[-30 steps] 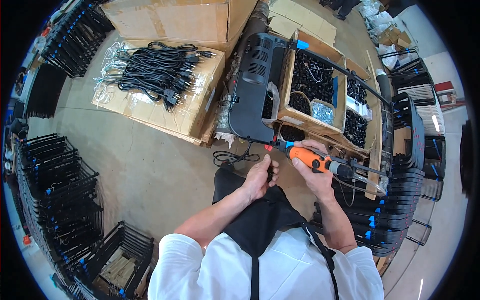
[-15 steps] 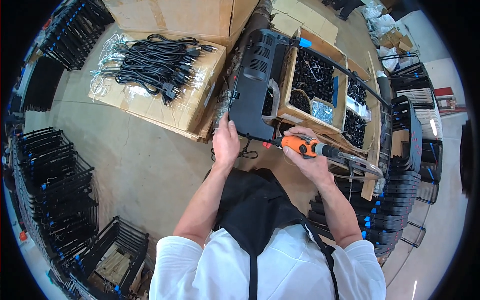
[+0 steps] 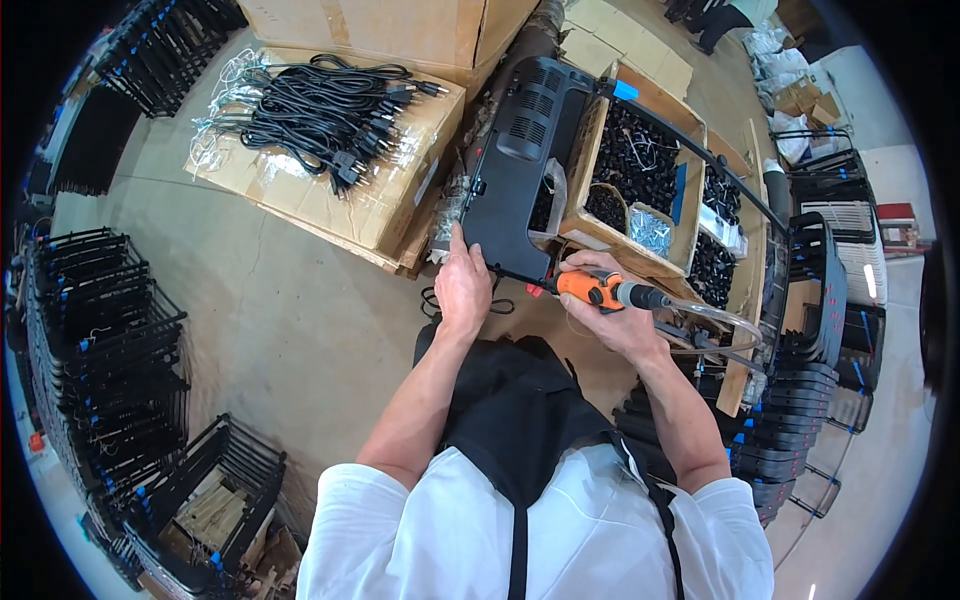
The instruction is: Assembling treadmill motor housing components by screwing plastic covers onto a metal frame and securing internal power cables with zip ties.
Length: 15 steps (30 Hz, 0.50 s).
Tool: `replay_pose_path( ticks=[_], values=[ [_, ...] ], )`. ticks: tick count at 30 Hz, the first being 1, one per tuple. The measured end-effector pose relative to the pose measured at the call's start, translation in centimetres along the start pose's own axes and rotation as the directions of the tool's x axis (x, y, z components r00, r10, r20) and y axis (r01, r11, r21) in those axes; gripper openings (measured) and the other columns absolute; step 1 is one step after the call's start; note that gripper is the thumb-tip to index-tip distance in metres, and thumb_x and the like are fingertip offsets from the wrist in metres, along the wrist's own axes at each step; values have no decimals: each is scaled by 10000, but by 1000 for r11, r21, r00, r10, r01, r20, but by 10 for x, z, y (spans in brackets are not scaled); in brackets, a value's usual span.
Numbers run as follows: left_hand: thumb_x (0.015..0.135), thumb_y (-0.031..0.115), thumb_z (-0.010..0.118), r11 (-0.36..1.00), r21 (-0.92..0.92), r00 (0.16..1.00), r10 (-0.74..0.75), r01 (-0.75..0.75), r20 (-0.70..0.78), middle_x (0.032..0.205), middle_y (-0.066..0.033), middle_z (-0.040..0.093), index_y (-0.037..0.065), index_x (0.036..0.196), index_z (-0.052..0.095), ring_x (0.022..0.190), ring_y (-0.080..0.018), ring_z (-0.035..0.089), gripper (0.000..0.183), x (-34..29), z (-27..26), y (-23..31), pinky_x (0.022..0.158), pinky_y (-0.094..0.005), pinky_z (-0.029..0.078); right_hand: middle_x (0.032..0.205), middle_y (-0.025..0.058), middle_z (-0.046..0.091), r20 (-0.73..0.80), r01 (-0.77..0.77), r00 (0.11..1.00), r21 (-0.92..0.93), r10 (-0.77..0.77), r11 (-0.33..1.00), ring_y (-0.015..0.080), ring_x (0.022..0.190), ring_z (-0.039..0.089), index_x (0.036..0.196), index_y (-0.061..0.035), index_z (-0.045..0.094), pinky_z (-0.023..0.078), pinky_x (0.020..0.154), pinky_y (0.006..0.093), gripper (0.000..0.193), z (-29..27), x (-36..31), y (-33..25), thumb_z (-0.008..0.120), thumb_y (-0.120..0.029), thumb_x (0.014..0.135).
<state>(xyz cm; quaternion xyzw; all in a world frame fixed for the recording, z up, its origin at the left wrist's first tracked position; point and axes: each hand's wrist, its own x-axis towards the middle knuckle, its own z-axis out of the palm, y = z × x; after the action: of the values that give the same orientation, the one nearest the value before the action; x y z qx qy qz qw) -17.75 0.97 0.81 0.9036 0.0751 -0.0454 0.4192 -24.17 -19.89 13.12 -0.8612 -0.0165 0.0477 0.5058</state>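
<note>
A black plastic housing [image 3: 505, 205] with a vented raised part lies on a padded support, joined to a thin black frame [image 3: 710, 155]. My left hand [image 3: 465, 290] touches its near left edge with fingers stretched out, forefinger apart from the others. My right hand [image 3: 625, 320] is closed around an orange and black power screwdriver [image 3: 580, 291], held level with its nose pointing left. The nose meets the near right corner of the housing; the fastener, if any, is hidden. A clear hose [image 3: 725, 314] curves from the tool's back end.
A wooden box [image 3: 577, 225] with black parts and silver screws [image 3: 651, 232] stands right of the housing. Black power cables [image 3: 320, 115] lie on a carton [image 3: 375, 215] at left. Stacked black frames [image 3: 120, 350] line both sides. Another person [image 3: 722, 22] stands far right.
The view has shifted slightly. My left hand has moved a little to the right along the housing's near edge. The screwdriver stays at the same corner in my right hand.
</note>
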Motion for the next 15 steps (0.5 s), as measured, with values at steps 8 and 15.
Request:
replay_pose_path(
  ticks=[8, 15],
  values=[
    [1050, 219, 543, 998, -45, 999, -40, 40, 5, 935, -315, 727, -21, 1525, 470, 881, -472, 726, 537, -2, 3, 2, 819, -544, 560, 1205, 55, 704, 19, 34, 999, -4, -34, 999, 166, 1094, 684, 1240, -47, 665, 543, 1000, 332, 398, -5, 7, 6, 809, -98, 873],
    [1053, 221, 558, 999, -40, 1000, -21, 22, 18, 942, -332, 725, -2, 1525, 467, 892, -472, 729, 530, 2, -2, -8, 809, -542, 575, 1160, 46, 713, 48, -2, 999, 58, -1, 998, 160, 1051, 693, 1221, -61, 688, 547, 965, 316, 364, -7, 8, 16, 801, -131, 883]
  ],
)
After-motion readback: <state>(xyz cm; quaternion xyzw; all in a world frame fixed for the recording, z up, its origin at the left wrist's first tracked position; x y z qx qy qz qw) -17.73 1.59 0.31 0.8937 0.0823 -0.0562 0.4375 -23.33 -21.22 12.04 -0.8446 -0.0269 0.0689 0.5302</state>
